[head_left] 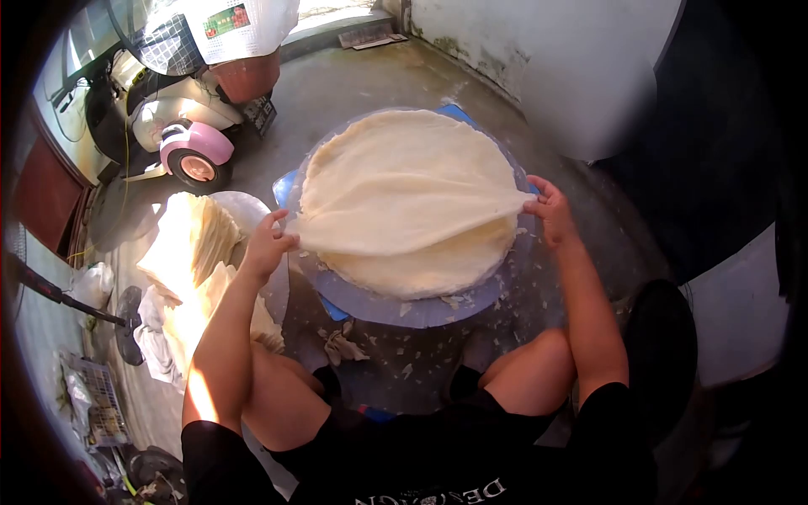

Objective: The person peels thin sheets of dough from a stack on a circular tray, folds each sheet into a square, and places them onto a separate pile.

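A large round stack of pale, thin dough sheets (412, 160) lies on a round grey board (412, 314). Its top sheet (404, 225) is pulled up in folds, stretched between my two hands over the near half of the stack. At the stack's left edge, my left hand (269, 244) pinches one side of the sheet. On the right, my right hand (551, 210) grips the opposite side, which is drawn to a point. The sheet's near edge is lifted, and the layer below shows in front of it.
Folded pale sheets (198, 252) are piled on the left, on a round light surface (244, 206). Blue corners (454, 112) stick out from under the board. A scooter with a pink fender (209, 141) stands at the upper left. Scraps litter the floor (408, 370).
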A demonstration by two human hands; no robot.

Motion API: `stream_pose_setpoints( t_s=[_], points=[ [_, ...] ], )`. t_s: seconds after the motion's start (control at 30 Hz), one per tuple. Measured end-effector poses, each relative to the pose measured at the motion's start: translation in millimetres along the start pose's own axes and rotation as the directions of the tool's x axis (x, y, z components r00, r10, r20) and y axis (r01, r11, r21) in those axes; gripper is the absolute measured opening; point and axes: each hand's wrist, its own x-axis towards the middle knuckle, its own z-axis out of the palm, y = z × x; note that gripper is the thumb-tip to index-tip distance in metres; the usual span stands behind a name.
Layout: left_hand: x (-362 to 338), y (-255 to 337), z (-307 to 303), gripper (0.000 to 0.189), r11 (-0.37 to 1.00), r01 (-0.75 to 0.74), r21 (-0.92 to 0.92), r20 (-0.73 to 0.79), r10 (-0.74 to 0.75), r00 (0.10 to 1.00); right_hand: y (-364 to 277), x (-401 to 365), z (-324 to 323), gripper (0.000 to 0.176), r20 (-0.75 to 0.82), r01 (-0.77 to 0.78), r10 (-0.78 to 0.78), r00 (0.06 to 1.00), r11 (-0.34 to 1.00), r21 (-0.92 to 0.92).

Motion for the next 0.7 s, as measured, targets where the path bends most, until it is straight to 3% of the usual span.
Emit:
stream_pose_setpoints(
  t_s=[0.03,0.1,0.2,0.23,0.3,0.33,0.4,0.43,0.5,0.57,0.63,0.7],
  points=[
    [0,13,-6,0.061,0.982,-0.036,-0.187,-0.058,0.026,0.998,-26,-1,-1,0.062,-0.026,0.078,-0.076,0.997,0.994,0.076],
    [-3,51,-19,0.058,0.931,-0.101,-0.350,-0.105,0.068,0.992,-77,-1,-1,0.057,-0.033,0.238,-0.239,0.971,0.933,0.271],
    [7,91,-40,0.051,0.853,-0.121,-0.508,-0.075,0.096,0.993,-120,16,-1,0.053,-0.089,0.224,-0.209,0.974,0.949,0.221],
    [14,97,-44,0.051,0.852,-0.126,-0.509,-0.071,0.105,0.992,-123,25,-2,0.053,-0.094,0.232,-0.216,0.972,0.948,0.218],
    [30,104,-50,0.048,0.899,0.010,-0.438,-0.038,-0.030,0.999,-120,49,-1,0.047,-0.168,0.021,0.001,0.986,0.992,0.128],
    [38,103,-50,0.044,0.891,0.030,-0.454,-0.048,-0.058,0.997,-119,60,0,0.047,-0.167,0.031,-0.010,0.986,0.991,0.128],
    [52,108,-51,0.043,0.891,-0.004,-0.455,-0.074,-0.033,0.997,-120,74,4,0.042,-0.263,-0.072,0.078,0.962,0.997,0.033],
    [58,110,-52,0.041,0.889,-0.026,-0.457,-0.095,-0.020,0.995,-122,80,3,0.042,-0.264,-0.069,0.076,0.962,0.997,0.036],
    [59,118,-48,0.039,0.873,-0.077,-0.481,-0.132,0.015,0.991,-132,83,5,0.040,-0.271,0.099,-0.062,0.961,0.987,0.126],
    [56,124,-45,0.041,0.863,-0.213,-0.459,-0.215,0.124,0.969,-137,78,2,0.040,-0.255,0.156,-0.114,0.960,0.976,0.153],
    [51,109,-42,0.043,0.863,-0.239,-0.445,-0.195,0.167,0.966,-128,69,-3,0.040,-0.240,0.208,-0.162,0.957,0.962,0.179],
    [41,80,-31,0.047,0.871,-0.260,-0.417,-0.163,0.211,0.964,-93,54,-11,0.040,-0.211,0.202,-0.192,0.958,0.979,0.029]
  ],
)
